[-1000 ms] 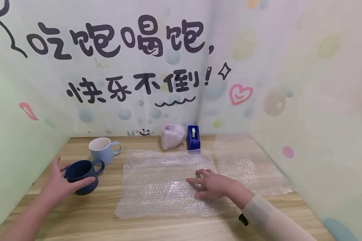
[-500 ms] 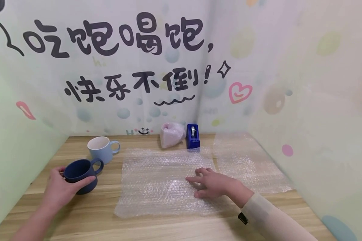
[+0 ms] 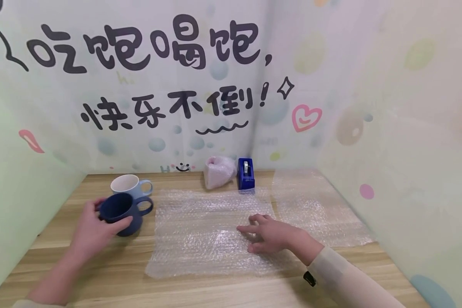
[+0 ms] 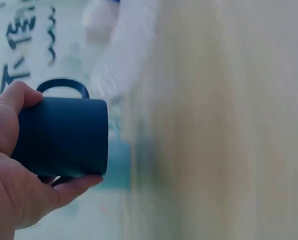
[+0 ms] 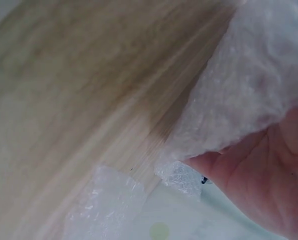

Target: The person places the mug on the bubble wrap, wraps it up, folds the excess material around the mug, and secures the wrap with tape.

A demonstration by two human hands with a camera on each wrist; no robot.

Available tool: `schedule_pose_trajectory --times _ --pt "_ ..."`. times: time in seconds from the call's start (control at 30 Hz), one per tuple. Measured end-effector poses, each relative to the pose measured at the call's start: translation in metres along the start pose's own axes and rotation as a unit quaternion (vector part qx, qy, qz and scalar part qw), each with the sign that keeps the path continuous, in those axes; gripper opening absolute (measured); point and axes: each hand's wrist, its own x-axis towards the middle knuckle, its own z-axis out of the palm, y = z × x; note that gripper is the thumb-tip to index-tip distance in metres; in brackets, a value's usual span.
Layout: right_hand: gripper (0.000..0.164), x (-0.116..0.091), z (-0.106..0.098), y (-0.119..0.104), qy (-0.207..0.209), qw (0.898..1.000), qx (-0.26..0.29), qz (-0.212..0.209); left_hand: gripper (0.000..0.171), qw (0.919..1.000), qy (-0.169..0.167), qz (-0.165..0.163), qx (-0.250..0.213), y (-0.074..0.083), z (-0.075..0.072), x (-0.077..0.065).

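Inside the pinching left grip (image 3: 94, 231) sits a cylindrical navy mug (image 4: 64, 135), with dimpled bubble wrap (image 3: 198, 239) beneath the spread right grip (image 3: 271, 235).

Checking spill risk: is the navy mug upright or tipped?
Upright, or nearly: the head view shows the navy mug mouth up in the left hand's grip. Contents: too dark inside to tell.

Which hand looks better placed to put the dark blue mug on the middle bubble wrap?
Probably the left hand: it grips the dark blue mug, just left of the middle bubble wrap. The right hand holds no mug; with fingers spread at the sheet's right side, it seems better suited to steadying.
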Motion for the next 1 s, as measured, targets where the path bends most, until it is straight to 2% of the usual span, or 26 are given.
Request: schedule_pose_trajectory --times 0.13,0.27,0.43,0.57,0.7,0.83,0.9,1.0 --pt "0.072 0.0 -0.002 -0.001 -0.002 1.0 0.004 0.0 0.099 0.9954 -0.052 0.059 -0.055 0.034 0.032 0.005" --pt "0.072 -0.001 -0.002 -0.001 -0.001 1.0 0.01 -0.002 0.093 0.9858 -0.113 0.1 -0.073 0.065 0.074 0.016" --pt "0.072 -0.003 0.0 -0.002 0.002 1.0 0.016 -0.001 0.088 0.967 -0.204 0.107 -0.108 0.086 0.128 0.032" --pt "0.071 -0.003 0.0 -0.002 0.003 1.0 0.018 0.0 0.084 0.9536 -0.253 0.098 -0.13 0.093 0.157 0.041" --pt "0.071 -0.002 -0.001 -0.003 0.004 1.0 0.013 -0.004 0.083 0.946 -0.276 0.096 -0.14 0.095 0.176 0.047" --pt "0.071 -0.001 -0.001 -0.002 0.007 1.0 0.013 -0.01 0.084 0.942 -0.283 0.102 -0.148 0.091 0.189 0.051" --pt "0.071 -0.001 -0.001 -0.001 0.008 1.0 0.015 -0.011 0.09 0.9459 -0.277 0.104 -0.134 0.089 0.193 0.05" --pt "0.071 -0.002 0.0 0.0 0.009 1.0 0.014 -0.01 0.092 0.9588 -0.248 0.099 -0.097 0.089 0.198 0.045"
